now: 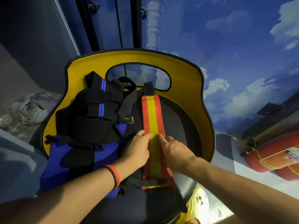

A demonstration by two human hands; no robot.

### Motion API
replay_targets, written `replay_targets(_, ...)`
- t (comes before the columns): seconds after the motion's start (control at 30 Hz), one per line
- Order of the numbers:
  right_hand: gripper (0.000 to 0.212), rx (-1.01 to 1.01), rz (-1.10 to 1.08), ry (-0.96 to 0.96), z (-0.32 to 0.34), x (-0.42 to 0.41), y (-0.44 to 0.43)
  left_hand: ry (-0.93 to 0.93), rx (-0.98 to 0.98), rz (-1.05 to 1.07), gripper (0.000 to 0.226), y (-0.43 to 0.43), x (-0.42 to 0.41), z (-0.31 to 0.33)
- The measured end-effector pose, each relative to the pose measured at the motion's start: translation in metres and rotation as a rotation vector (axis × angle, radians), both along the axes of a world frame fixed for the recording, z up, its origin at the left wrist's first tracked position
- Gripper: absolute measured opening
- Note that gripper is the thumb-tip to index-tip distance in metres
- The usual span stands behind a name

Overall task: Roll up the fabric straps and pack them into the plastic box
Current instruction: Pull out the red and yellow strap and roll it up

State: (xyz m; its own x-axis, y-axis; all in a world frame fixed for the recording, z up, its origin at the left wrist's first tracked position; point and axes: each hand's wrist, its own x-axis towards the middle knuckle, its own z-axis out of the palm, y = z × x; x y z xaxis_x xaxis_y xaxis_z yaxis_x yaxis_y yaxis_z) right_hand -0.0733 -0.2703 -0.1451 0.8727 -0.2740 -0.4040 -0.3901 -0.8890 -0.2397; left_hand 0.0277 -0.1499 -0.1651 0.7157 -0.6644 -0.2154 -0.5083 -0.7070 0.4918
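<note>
My two hands, left [139, 150] and right [175, 153], press flat, fingers straight, on one orange-and-yellow strap [153, 113] stretched across the yellow chair [204, 120]; black-and-blue straps [90, 113] are heaped on the chair's left side, too tangled to count.

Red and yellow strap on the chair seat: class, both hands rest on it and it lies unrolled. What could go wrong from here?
1. A thin black strap lies across the near end of the red and yellow strap; it may get wound into the roll.
2. The tangled pile of black and blue straps sits right beside the left hand; a loose end could snag.
3. That hand and the right hand only press flat, so the roll might start crooked.
</note>
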Motion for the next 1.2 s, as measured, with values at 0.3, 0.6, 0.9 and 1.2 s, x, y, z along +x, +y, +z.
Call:
replay_targets(0.3,0.092,0.055,-0.044,-0.036,-0.014,-0.001,-0.001,-0.067,0.031,-0.094,0.069,0.005,-0.002,-0.004)
replay_targets(0.6,0.066,0.129,-0.085,-0.06,-0.014,-0.013,0.007,-0.002,0.088,-0.176,0.061,0.009,-0.005,-0.001)
replay_targets(0.9,0.059,0.055,-0.057,-0.041,-0.011,-0.045,0.032,0.183,0.187,-0.142,0.082,0.003,-0.019,0.004)
replay_targets(1.2,0.058,0.103,-0.199,0.016,-0.009,-0.056,0.044,0.028,0.172,-0.007,0.072,0.019,-0.045,0.007)
